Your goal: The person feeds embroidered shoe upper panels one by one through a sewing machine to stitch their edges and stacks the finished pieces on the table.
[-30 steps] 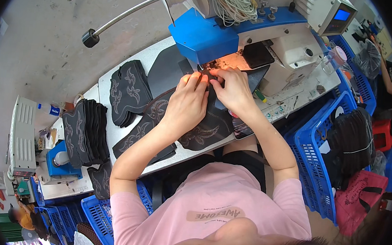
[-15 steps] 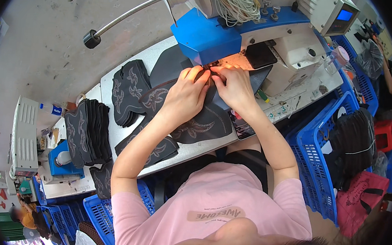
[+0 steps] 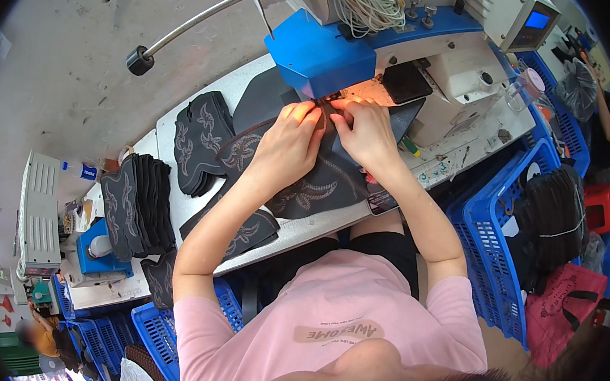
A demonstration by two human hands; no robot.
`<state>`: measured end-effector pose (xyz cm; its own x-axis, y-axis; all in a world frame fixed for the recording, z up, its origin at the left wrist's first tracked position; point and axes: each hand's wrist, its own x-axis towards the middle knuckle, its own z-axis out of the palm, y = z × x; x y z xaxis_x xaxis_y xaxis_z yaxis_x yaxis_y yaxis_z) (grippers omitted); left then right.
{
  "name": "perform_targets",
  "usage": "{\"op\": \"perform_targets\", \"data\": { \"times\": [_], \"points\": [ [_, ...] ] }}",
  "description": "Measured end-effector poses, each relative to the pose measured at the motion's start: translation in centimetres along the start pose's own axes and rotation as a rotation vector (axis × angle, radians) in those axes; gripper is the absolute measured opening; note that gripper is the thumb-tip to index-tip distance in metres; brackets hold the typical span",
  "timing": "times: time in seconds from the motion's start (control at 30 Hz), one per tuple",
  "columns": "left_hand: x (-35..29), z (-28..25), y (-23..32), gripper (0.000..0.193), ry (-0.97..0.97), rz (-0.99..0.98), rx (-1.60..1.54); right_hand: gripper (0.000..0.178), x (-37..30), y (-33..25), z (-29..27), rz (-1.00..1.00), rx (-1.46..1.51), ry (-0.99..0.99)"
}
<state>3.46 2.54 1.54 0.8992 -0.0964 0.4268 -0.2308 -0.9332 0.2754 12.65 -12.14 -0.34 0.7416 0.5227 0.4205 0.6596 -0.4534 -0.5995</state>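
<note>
The left hand (image 3: 285,145), right hand (image 3: 365,134) and angular blue machine head (image 3: 324,56) hide the far edge of the curved black panel with pale stitching (image 3: 313,197) on the white bench (image 3: 307,231). Lettering crosses the pink fabric shirt (image 3: 383,295). Both hands touch the panel; whether either grip pinches it, I cannot tell.

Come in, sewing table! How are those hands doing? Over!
Left hand and right hand on dark embroidered piece, close to blue machine head. Exact grip unclear. Stacked dark pieces to the left, apart from the hands.
</note>
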Motion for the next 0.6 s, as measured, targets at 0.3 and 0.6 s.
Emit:
{"op": "perform_targets", "data": {
  "times": [0.3,0.6],
  "points": [
    [0.2,-0.2,0.5,0.033,-0.057,-0.076,0.004,0.019,0.1,0.6,0.0,-0.062,0.047,0.046],
    [0.2,0.0,1.1,0.034,-0.057,-0.105,0.015,0.017,0.3,-0.1,-2.8,-0.047,-0.002,-0.131]
  ]
}}
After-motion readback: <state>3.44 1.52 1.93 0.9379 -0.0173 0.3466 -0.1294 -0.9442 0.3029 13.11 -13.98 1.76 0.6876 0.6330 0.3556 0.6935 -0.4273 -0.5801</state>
